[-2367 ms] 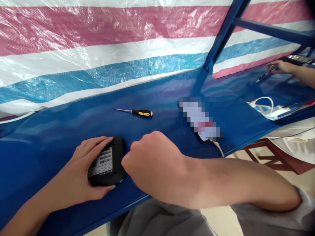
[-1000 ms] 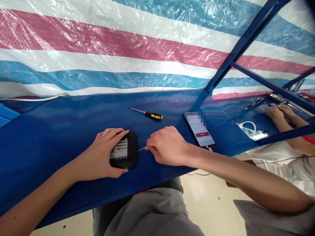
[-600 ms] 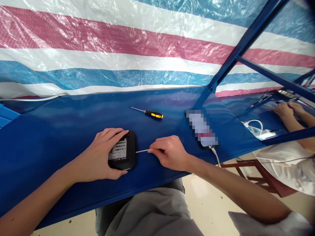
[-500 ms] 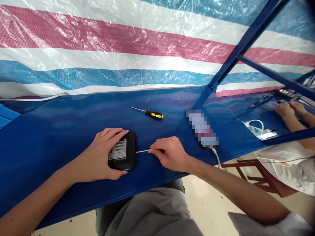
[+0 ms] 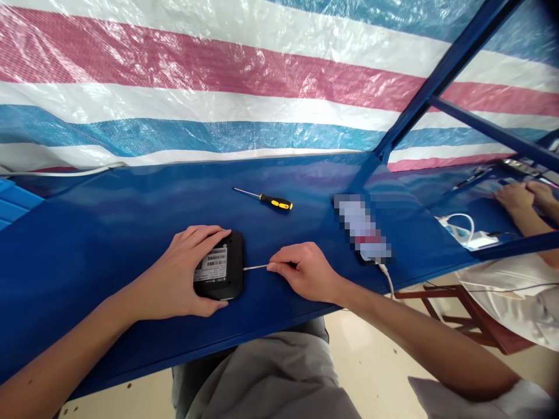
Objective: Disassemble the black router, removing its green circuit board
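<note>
A black box-shaped electronic device (image 5: 234, 273) with rounded corners and a white barcode label lies on the blue table. My left hand (image 5: 183, 276) is closed around its left part, fingers along the far edge and thumb along the near edge. In a pinch, my right hand (image 5: 303, 270) holds a thin white stick (image 5: 255, 267). The stick's far end meets the device's right side; whether it goes inside I cannot tell. Beyond both hands lies a screwdriver (image 5: 275, 202) with a black and yellow handle, touched by neither.
A phone (image 5: 362, 227) with a blurred-out screen and a white cable (image 5: 386, 279) lies to the right. A blue metal frame (image 5: 406, 122) rises beyond it. Another person's hands (image 5: 515, 198) and a white power strip (image 5: 480, 240) are at far right. A blue bin (image 5: 17, 203) stands at far left.
The whole view has shifted slightly. Both hands keep their hold, and the stick still meets the device's right side.
</note>
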`<state>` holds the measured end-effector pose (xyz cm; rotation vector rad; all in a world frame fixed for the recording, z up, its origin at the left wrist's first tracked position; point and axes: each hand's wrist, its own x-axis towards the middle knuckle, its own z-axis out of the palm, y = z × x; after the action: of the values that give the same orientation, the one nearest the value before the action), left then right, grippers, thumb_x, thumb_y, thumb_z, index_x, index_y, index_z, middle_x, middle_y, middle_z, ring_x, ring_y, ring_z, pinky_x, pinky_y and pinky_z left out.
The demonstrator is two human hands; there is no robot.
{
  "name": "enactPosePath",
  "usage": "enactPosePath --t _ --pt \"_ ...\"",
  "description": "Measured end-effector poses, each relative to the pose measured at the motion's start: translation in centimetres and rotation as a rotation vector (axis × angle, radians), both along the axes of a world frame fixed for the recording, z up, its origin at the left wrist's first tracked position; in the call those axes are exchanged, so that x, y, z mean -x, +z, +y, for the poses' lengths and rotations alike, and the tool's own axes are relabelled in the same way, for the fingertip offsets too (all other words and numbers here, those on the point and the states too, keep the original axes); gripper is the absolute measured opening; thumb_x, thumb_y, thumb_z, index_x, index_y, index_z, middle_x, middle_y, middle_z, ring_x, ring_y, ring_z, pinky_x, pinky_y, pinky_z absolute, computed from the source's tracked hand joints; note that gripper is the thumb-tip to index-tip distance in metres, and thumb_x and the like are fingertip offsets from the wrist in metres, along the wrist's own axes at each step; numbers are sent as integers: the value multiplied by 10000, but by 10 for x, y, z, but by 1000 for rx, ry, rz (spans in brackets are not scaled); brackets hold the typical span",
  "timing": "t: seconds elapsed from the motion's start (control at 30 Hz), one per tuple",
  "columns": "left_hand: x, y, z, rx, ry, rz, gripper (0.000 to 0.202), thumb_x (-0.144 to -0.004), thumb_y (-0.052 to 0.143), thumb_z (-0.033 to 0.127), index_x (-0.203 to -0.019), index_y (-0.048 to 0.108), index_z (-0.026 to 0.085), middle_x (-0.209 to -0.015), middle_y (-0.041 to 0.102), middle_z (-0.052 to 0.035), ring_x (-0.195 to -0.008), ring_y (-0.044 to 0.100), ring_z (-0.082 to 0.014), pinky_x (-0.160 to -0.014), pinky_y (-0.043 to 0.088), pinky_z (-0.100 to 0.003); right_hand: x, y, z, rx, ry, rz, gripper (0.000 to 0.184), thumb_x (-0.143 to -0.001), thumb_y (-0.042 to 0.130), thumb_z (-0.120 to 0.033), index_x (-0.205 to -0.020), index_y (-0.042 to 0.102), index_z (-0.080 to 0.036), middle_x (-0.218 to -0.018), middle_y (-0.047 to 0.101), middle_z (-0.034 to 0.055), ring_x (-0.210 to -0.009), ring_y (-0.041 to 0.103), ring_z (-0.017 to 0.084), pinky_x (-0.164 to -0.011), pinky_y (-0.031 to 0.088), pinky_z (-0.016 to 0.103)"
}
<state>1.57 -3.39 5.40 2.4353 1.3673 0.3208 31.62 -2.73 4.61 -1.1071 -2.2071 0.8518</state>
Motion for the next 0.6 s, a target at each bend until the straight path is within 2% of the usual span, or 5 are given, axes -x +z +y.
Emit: enactPosePath --t 0.1,0.23,0.43,0.53,0.6 --pt "-1 1 0 0 -8 17 1060 -730 784 633 -1645 407 252 -1637 508 -173 -1530 425 -474 -1226 392 -642 2 17 -2 -56 26 -214 233 -1043 680 -214 -867 828 -178 -845 839 43 -772 766 177 -611 385 272" --pt "0 0 2 -12 -25 26 1081 -719 800 626 -1655 409 253 -1646 512 -168 -1528 428 -478 -1241 373 -637 16 58 -8 -131 51 -590 308 -1045 623 -218 -798 801 -172 -812 807 70 -687 728 197 -532 199 333" --pt "-2 -1 4 -10 -15 20 1089 -706 805 625 -1653 436 233 -1637 526 -167 -1511 444 -475 -1231 381 -636 37 114 -15 -142 139 -932 216 -921 624 -72 -889 807 -183 -842 784 100 -683 718 230 -498 187 354" --pt "-1 -4 6 6 -37 35 1129 -696 813 642 -1675 421 240 -1653 512 -161 -1510 444 -480 -1237 374 -631 38 130 -16 -162 158 -999 211 -918 629 -94 -857 797 -205 -807 767 92 -655 700 242 -491 201 361" --pt "1 -6 8 15 -40 39 1146 -697 815 669 -1685 414 250 -1660 503 -158 -1519 434 -486 -1239 368 -631 39 135 -16 -132 207 -1007 216 -912 633 -99 -835 799 -213 -780 766 77 -608 674 232 -487 216 362"
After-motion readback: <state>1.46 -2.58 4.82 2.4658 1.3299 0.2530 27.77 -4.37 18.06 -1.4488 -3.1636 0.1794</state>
